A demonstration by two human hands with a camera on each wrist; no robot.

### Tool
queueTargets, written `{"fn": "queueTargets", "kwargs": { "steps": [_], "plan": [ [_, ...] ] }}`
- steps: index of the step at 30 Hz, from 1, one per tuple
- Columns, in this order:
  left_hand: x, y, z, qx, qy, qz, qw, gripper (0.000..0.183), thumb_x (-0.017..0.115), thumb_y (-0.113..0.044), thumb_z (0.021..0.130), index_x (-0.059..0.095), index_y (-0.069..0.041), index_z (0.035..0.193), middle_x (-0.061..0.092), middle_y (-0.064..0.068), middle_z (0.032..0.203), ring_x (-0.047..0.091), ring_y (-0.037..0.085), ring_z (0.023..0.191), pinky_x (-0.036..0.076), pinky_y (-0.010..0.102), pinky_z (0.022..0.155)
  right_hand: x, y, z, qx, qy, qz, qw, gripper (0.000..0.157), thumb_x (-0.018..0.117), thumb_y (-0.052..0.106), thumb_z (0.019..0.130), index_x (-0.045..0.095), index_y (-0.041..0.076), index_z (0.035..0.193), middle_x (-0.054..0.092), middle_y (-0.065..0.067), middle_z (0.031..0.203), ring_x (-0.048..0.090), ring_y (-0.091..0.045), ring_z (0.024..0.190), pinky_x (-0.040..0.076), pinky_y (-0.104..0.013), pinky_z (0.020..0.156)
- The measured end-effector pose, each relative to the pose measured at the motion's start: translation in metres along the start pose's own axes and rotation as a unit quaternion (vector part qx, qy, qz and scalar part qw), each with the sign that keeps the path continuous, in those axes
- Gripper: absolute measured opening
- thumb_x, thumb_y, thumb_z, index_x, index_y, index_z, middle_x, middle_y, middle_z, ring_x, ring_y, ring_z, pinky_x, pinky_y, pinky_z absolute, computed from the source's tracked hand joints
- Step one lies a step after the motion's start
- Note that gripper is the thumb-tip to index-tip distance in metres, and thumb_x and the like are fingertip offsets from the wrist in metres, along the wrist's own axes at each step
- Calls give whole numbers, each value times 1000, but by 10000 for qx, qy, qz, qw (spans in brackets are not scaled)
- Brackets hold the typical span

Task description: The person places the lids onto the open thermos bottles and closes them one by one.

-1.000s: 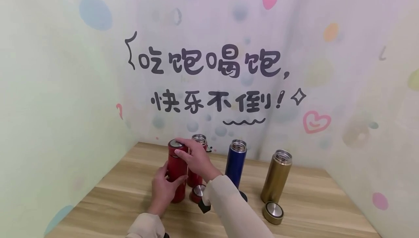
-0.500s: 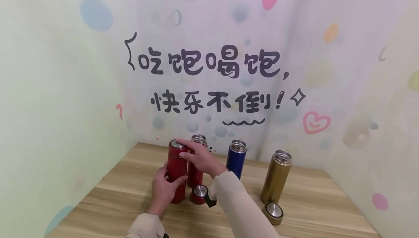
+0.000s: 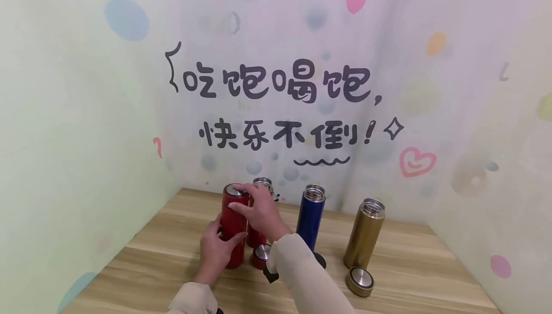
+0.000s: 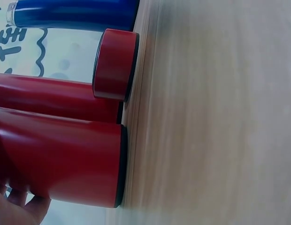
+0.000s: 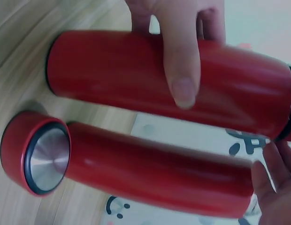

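Note:
A red thermos [image 3: 233, 225] stands upright at the left of the table, with a steel-topped red lid [image 3: 233, 191] on its mouth. My left hand [image 3: 214, 250] grips its body low down, the thumb across the near side, as the right wrist view also shows with the left hand [image 5: 179, 51] around the red wall. At the top, my right hand [image 3: 261, 211] holds the lid, thumb at the front and fingers over the far edge. Close behind stands a second red thermos [image 5: 159, 171] without a lid; a loose red lid [image 5: 35, 152] sits at its foot.
An open blue thermos [image 3: 310, 218] stands right of the red pair, its foot partly hidden by my right sleeve. Farther right is an open gold thermos [image 3: 364, 232], its gold lid [image 3: 360, 281] lying in front. A printed wall [image 3: 276, 26] closes off the back of the wooden table [image 3: 414, 256].
My right hand turned with its wrist out to the right half a second ago, then swung back left around the lid. The left hand and the red thermos stay in place.

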State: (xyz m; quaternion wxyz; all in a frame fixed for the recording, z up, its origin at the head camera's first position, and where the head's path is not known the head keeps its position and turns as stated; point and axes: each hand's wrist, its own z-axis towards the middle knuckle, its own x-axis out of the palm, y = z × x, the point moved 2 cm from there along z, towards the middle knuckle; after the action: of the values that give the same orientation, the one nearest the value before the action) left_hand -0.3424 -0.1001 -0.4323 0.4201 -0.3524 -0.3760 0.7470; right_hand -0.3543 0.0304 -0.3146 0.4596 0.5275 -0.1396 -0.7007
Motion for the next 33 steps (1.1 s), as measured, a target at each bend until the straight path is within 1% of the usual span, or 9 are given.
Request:
{"fn": "queueTargets", "kwargs": {
  "steps": [5, 9, 11, 13, 16, 19, 24, 28, 33],
  "plan": [
    [-1, -1, -1, 22, 29, 17, 10000, 74, 83, -24, 79, 47, -4, 140, 58, 17, 126, 58, 34, 113, 49, 51, 92, 9, 8, -1, 91, -549, -570, 9968, 47, 78, 37, 82, 62, 32, 127, 50, 1, 107, 52, -19, 101, 57, -39, 75],
    [-4, -1, 0, 72, -98, 67, 9999, 72, 84, -21, 78, 49, -4, 138, 59, 18, 126, 59, 34, 111, 50, 50, 91, 15, 18, -2, 61, -942, -1378, 9860, 47, 76, 46, 82, 62, 31, 124, 50, -1, 106, 51, -18, 98, 57, -38, 74],
    [-5, -1, 0, 99, -121, 121, 9998, 71, 84, -19, 78, 49, -3, 138, 60, 18, 125, 60, 34, 111, 50, 50, 91, 18, 23, -2, 13, -1052, -1722, 9794, 48, 74, 49, 82, 61, 29, 124, 50, -2, 111, 49, -19, 102, 56, -38, 76],
    [-6, -2, 0, 114, -88, 161, 9998, 71, 83, -19, 78, 49, -3, 138, 59, 19, 125, 60, 35, 111, 50, 49, 91, 19, 25, -1, 2, -1045, -1837, 9774, 49, 73, 49, 83, 60, 26, 124, 51, -3, 118, 47, -20, 108, 56, -39, 79],
    [-6, -4, -1, 70, 3, 188, 9998, 72, 83, -21, 79, 48, -3, 139, 59, 19, 126, 60, 35, 111, 49, 49, 92, 18, 26, 0, 126, -715, -1388, 9877, 49, 74, 42, 85, 54, 22, 125, 53, -2, 124, 49, -19, 112, 55, -42, 82],
    [-5, -5, -1, -7, 41, 146, 9999, 74, 84, -24, 78, 48, -4, 140, 60, 18, 126, 60, 34, 112, 49, 49, 92, 15, 24, 1, 282, -261, -570, 9976, 46, 73, 32, 88, 49, 19, 126, 57, -1, 121, 53, -18, 108, 54, -43, 85],
    [-4, -4, 0, 23, 59, 60, 10000, 75, 83, -26, 78, 48, -5, 140, 59, 17, 126, 59, 34, 113, 49, 49, 92, 4, 19, 5, 465, 345, 480, 9972, 42, 70, 22, 91, 48, 21, 126, 58, 0, 119, 55, -21, 109, 50, -48, 92],
    [-5, -2, 0, 32, 77, 93, 9999, 75, 84, -25, 77, 48, -5, 140, 60, 16, 124, 59, 33, 112, 50, 49, 91, -1, 16, 8, 395, 586, 561, 9959, 42, 71, 20, 90, 52, 23, 127, 59, 1, 119, 56, -20, 108, 49, -47, 92],
    [-8, -3, -1, -1, 89, 28, 10000, 74, 84, -25, 77, 49, -7, 139, 59, 15, 124, 59, 32, 112, 50, 49, 92, -1, 17, 8, 199, 534, 250, 9981, 47, 73, 23, 89, 56, 26, 133, 57, 6, 121, 54, -17, 108, 51, -44, 90]
  ]
}}
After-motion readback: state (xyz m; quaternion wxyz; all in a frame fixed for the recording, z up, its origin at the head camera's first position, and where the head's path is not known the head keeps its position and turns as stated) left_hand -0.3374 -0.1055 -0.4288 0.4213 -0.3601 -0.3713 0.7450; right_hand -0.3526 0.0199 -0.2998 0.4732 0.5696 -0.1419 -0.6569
